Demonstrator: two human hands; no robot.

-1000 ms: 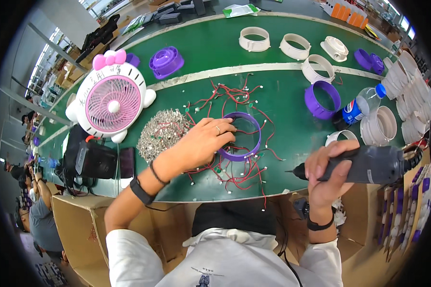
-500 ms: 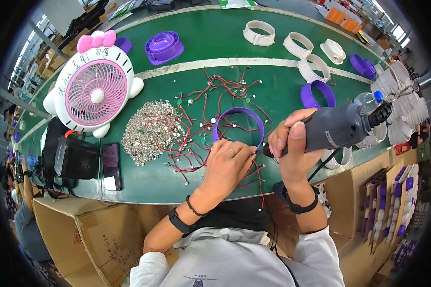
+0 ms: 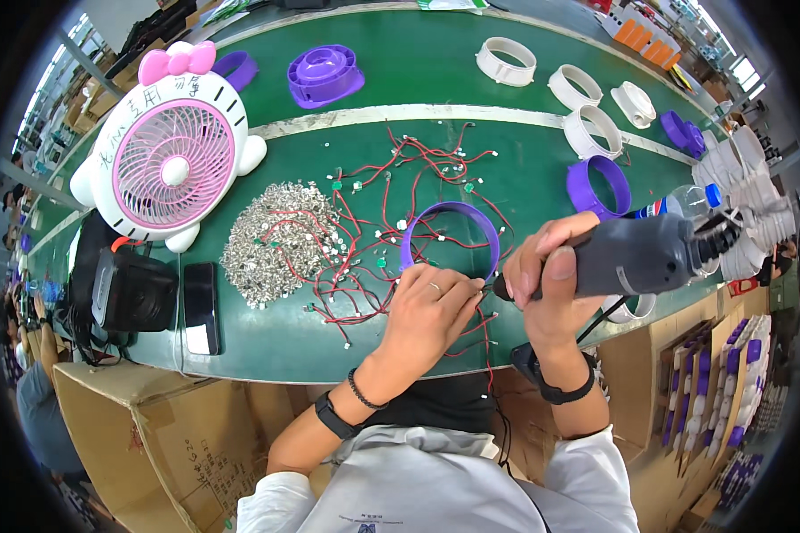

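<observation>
Both my hands are working at frame centre: my left hand [image 3: 427, 311] is pinching a wire against the purple ring [image 3: 451, 240], my right hand [image 3: 542, 280] gripping the grey screwdriver [image 3: 636, 258]. Next, I judge, steady tip alignment.

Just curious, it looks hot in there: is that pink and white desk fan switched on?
Cannot tell. The pink and white round desk fan stands upright facing the camera, but its blades behind the grille are too small to judge.
</observation>
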